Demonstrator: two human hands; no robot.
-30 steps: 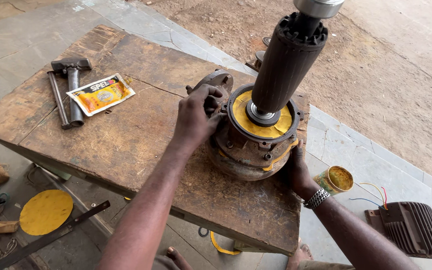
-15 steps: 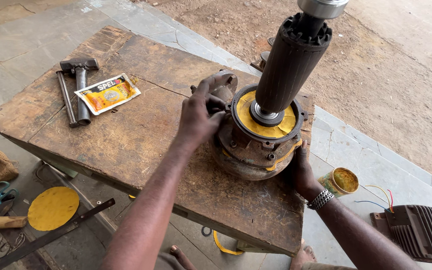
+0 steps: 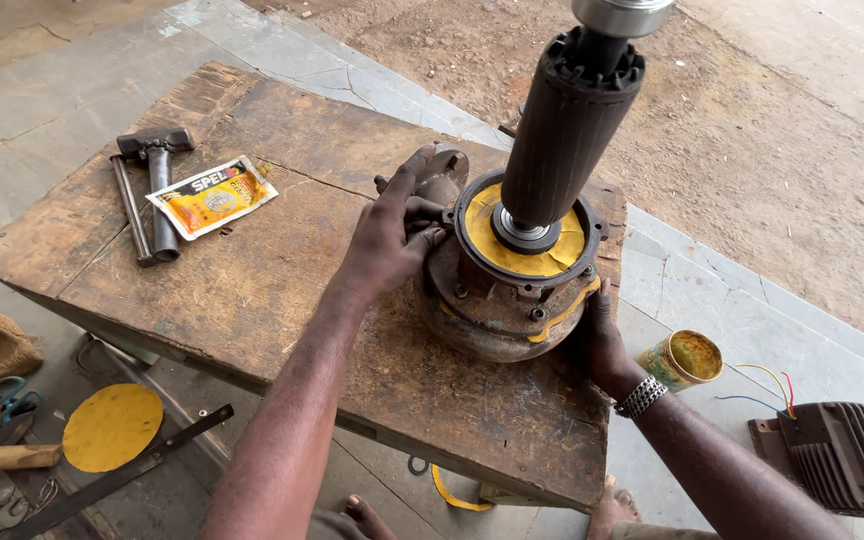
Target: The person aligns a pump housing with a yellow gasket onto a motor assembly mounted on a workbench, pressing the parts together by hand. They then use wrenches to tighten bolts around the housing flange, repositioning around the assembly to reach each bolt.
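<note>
flat yellow-and-white sachet on wooden table, beside hammer

We stand over a worn wooden desk, its top scarred and stained. Beneath it we see grey stone paving slabs running diagonally. Beyond their edge we look onto bare reddish-brown dirt, all in even outdoor daylight.

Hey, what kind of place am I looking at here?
Probably an open-air motor repair spot: a worn wooden table on paving beside bare dirt, a hammer, and a dismantled motor housing steadied by the left hand and right hand.
</note>
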